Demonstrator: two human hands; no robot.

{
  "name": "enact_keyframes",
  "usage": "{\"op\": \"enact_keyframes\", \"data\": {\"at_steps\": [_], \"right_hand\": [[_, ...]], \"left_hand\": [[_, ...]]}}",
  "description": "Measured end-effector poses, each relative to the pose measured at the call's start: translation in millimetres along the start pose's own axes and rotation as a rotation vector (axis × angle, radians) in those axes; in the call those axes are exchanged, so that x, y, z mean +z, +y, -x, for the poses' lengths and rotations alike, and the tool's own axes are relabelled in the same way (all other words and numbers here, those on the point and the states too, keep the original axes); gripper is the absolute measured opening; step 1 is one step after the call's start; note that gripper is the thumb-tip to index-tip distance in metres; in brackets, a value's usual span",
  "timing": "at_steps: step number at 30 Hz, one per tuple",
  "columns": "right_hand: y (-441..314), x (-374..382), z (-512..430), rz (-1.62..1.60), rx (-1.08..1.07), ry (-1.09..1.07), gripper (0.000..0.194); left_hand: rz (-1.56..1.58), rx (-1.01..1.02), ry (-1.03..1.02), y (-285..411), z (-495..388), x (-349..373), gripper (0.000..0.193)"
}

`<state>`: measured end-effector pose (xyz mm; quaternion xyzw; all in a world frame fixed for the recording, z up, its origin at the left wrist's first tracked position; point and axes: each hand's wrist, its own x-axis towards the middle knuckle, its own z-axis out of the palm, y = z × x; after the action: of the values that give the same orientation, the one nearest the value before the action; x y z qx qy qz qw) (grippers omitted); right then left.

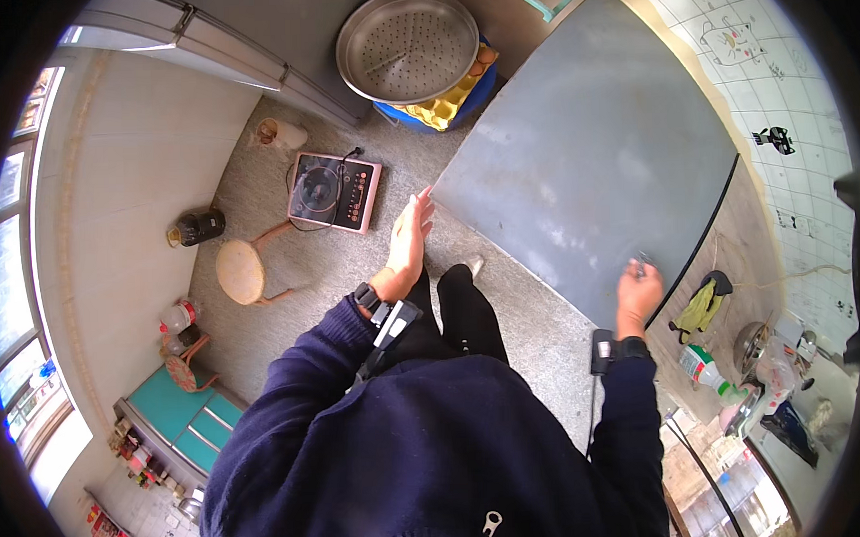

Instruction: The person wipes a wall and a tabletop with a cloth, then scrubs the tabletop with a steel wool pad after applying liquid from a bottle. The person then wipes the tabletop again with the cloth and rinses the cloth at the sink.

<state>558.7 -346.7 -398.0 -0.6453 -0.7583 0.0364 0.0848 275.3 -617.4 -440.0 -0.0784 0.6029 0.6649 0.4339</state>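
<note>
My right hand (pixel 638 289) is closed around a small silvery object (pixel 641 262), too blurred to name surely. It rests on or just over the near right part of a smooth grey tabletop (pixel 560 143). Pale whitish smears mark the surface to the left of that hand. My left hand (pixel 409 241) holds nothing; its fingers stretch forward beside the tabletop's left corner. Whether the fingertips touch that corner, I cannot tell. Both wrists carry black straps with small devices.
An induction cooker (pixel 335 191) with its cord and a round stool (pixel 240 271) stand on the floor at left. A perforated steamer tray (pixel 408 45) sits above a yellow egg carton (pixel 446 106). A yellow-green cloth (pixel 698 309) and a bottle (pixel 703 367) are on the counter at right.
</note>
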Motion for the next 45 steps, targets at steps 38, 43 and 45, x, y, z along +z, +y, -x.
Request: {"op": "enact_keyframes", "data": {"at_steps": [38,43,45], "right_hand": [[-306,49,81,0.093,-0.789,-0.088,0.024],[-299,53,97,-0.03,-0.891,-0.211,0.023],[-323,61,61,0.141,-0.693,-0.124,0.029]], "left_hand": [[-0.33,0.208,-0.07,22,-34,-110,0.046],[-0.402,0.202,-0.091,20,-37,-103,0.046],[-0.45,0.24,-0.085,19,-37,-103,0.046]]}}
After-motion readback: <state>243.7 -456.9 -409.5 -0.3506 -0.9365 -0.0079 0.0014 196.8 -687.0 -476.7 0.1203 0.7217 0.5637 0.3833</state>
